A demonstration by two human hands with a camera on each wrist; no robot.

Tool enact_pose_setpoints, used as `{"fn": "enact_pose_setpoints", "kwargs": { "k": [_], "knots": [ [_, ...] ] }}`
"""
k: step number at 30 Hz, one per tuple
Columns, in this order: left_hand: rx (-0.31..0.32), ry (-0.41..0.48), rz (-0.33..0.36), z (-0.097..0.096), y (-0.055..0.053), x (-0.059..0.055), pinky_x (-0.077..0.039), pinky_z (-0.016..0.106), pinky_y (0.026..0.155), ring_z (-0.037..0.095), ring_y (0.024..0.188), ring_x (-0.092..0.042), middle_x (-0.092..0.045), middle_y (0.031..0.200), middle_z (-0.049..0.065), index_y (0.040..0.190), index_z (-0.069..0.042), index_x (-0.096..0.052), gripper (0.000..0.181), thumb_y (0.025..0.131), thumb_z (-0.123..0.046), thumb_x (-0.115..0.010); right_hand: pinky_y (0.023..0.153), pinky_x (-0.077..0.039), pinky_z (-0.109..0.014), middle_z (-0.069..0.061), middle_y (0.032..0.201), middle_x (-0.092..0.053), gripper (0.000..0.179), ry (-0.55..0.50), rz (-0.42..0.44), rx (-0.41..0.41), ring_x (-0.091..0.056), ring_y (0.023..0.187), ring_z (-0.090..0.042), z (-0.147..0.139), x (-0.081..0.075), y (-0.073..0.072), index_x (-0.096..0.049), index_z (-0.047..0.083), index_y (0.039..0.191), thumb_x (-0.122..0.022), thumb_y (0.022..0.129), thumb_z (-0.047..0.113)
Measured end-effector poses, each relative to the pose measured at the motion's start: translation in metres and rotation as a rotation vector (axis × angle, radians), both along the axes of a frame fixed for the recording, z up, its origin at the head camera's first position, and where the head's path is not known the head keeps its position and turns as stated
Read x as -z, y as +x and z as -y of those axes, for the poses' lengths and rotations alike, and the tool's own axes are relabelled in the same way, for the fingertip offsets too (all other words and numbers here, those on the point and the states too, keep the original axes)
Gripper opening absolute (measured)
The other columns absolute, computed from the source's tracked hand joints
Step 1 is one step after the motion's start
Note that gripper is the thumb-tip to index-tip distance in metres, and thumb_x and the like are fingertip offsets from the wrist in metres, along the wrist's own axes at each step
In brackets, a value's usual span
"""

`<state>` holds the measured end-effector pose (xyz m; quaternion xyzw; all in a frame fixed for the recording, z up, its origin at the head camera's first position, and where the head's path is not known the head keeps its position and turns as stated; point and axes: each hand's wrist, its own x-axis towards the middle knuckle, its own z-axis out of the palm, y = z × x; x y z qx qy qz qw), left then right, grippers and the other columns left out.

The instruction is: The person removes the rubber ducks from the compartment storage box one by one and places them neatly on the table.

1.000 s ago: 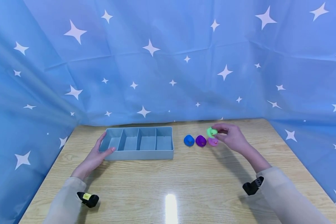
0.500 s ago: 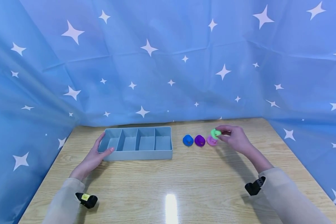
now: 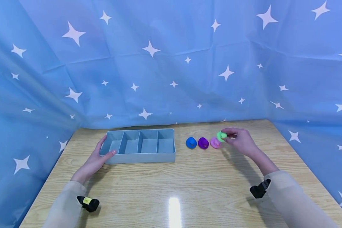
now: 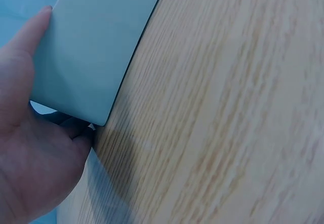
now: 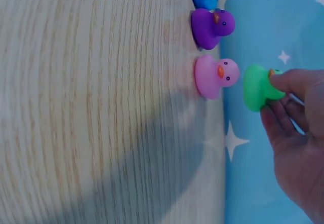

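Observation:
A green rubber duck point(image 3: 221, 136) is pinched between the thumb and fingers of my right hand point(image 3: 240, 141). In the right wrist view the green duck point(image 5: 257, 88) appears raised off the table, beside a pink rubber duck point(image 5: 208, 77). Purple point(image 3: 203, 143) and blue point(image 3: 191, 142) rubber ducks sit in a row to the left of the pink one point(image 3: 215, 142). My left hand point(image 3: 95, 158) grips the left end of a grey-blue divided box point(image 3: 142, 157), its thumb at the front rim. The left wrist view shows the fingers bent at the box's end wall point(image 4: 86, 51), partly hidden.
Several compartments, with nothing visible in them, divide the box. Underneath is a light wooden table point(image 3: 148, 193) with a bright light reflection near its front. A blue cloth point(image 3: 159, 79) with white stars hangs behind and at both sides.
My right hand has moved the green duck a little to the right, so more of the pink duck shows. The left hand keeps its place on the box; the head view has shifted slightly.

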<state>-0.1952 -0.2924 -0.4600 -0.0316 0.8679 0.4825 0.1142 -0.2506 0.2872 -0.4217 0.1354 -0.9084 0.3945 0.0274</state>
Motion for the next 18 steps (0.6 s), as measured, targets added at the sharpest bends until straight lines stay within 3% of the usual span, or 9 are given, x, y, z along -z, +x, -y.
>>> {"fn": "enact_pose_setpoints", "kwargs": {
  "k": [8,18],
  "knots": [
    [0.006,0.002,-0.001,0.0003,0.0005,-0.0004,-0.012,0.078,0.112,0.053,0.151,0.005,0.012,0.169,0.021,0.165,-0.03,0.012,0.1,0.101,-0.05,-0.061,0.086,-0.058,-0.027,-0.03,0.124,-0.066,0.037,-0.012,0.018,0.002,-0.066,0.109,-0.044,-0.0036,0.0039,0.0002,-0.065,-0.01,0.127,-0.071,0.09,-0.007],
    [0.005,0.004,-0.001,-0.0001,0.0,-0.0014,-0.011,0.079,0.112,0.054,0.15,0.006,0.013,0.169,0.022,0.165,-0.028,0.013,0.099,0.102,-0.047,-0.062,0.089,-0.058,-0.033,-0.029,0.125,-0.066,0.037,-0.009,0.027,0.008,-0.066,0.111,-0.044,-0.0078,0.0077,-0.0007,-0.065,-0.01,0.128,-0.07,0.091,-0.007]
  ]
}}
